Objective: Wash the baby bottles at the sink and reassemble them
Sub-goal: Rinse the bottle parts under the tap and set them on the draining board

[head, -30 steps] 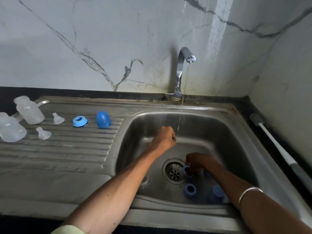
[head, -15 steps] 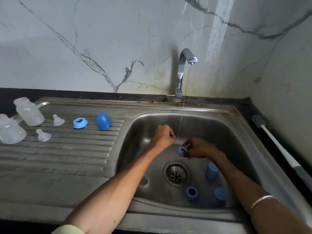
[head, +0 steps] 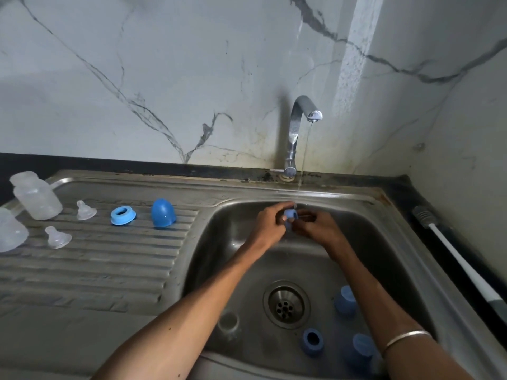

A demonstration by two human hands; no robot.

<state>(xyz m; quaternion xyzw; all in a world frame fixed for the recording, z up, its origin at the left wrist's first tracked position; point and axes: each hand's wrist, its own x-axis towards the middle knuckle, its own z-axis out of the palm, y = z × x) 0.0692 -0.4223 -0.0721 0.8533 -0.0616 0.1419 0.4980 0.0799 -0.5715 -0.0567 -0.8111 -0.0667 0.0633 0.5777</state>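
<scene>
Both hands meet under the tap's thin stream at the back of the sink basin [head: 219, 242]. My left hand [head: 270, 224] and my right hand [head: 315, 229] pinch a small blue collar ring [head: 290, 215] between them. On the basin floor lie a blue ring [head: 312, 342], two blue caps [head: 345, 300] [head: 362, 349] and a clear part [head: 228, 323]. The draining board at left carries two clear bottles [head: 37, 196] [head: 9, 231], two clear teats [head: 85, 211] [head: 56, 237], a blue ring [head: 123, 215] and a blue cap [head: 162, 213].
The chrome tap [head: 297, 124] runs water at the back rim. A round drain [head: 286, 304] sits in the basin's middle. A white-handled bottle brush [head: 461, 267] lies on the black counter at the right, along the marble wall.
My right hand lifted the blue ring from beside the drain up to the water stream. My left hand closed in and now holds the ring too.
</scene>
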